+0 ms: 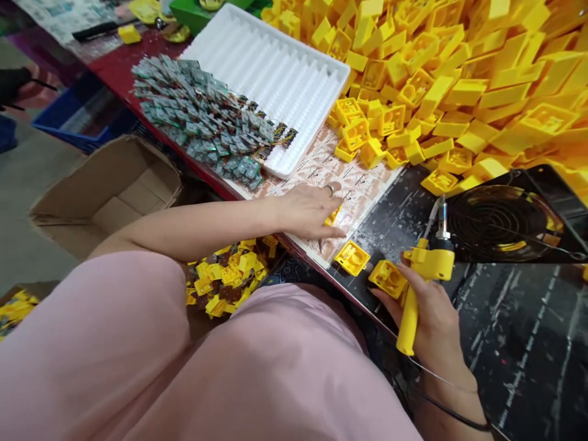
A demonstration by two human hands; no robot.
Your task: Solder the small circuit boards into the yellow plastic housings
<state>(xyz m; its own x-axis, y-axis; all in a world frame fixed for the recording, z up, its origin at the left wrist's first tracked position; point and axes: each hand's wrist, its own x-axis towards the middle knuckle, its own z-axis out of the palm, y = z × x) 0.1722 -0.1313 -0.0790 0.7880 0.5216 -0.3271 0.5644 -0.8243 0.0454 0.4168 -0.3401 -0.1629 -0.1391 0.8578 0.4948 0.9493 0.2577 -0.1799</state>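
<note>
My right hand (434, 315) is wrapped round a yellow soldering gun (429, 263), whose metal tip points away from me. The same hand's fingertips touch an open yellow plastic housing (384, 275) at the table's front edge. Just left of that, another yellow housing (353, 258) lies with its open side up. My left hand (310, 209) reaches across the patterned sheet, its fingers and thumb round a small yellow plastic housing (333, 215) that they mostly cover.
A big heap of yellow housings (441, 92) fills the back right. Grey-green circuit boards with wires (197, 116) are piled on a white foam tray (294, 73). A black fan (500, 214) lies at right. Below the edge are a cardboard box (133, 202) and yellow parts (229, 272).
</note>
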